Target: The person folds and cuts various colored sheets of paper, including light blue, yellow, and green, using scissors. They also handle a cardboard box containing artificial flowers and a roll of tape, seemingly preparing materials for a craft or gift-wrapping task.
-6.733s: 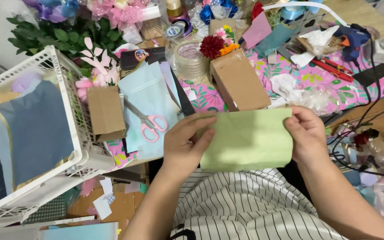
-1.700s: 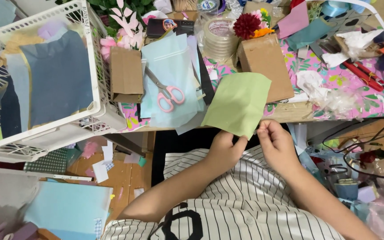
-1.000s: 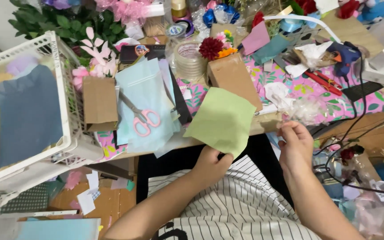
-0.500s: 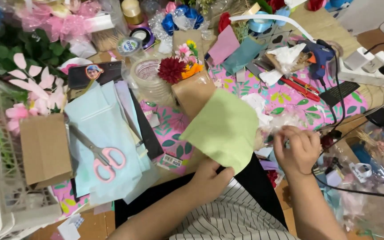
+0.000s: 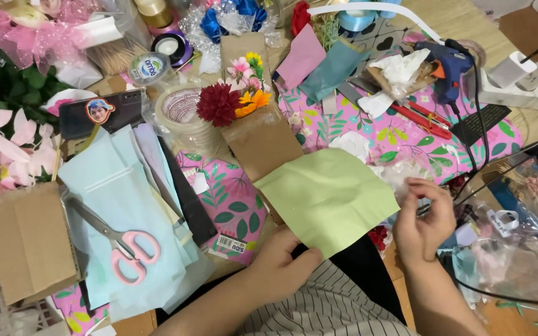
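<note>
I see left hand [image 5: 284,258] palm-down, fingers pinching the light green square paper sheet [image 5: 328,198] at its lower edge | right hand [image 5: 424,218] raised beside the sheet, fingers loosely curled, holding nothing I can make out

The pale green paper sheet [image 5: 329,197], earlier stretched flat between both hands over the person's lap, is now held only by the left hand [image 5: 284,261] at its lower edge, and lies tilted over the bench edge. The right hand [image 5: 423,218] has let go and moved off to the right, fingers [image 5: 420,186] curled near clear wrapping. The view has swung right, so the white basket is out of frame.
</note>
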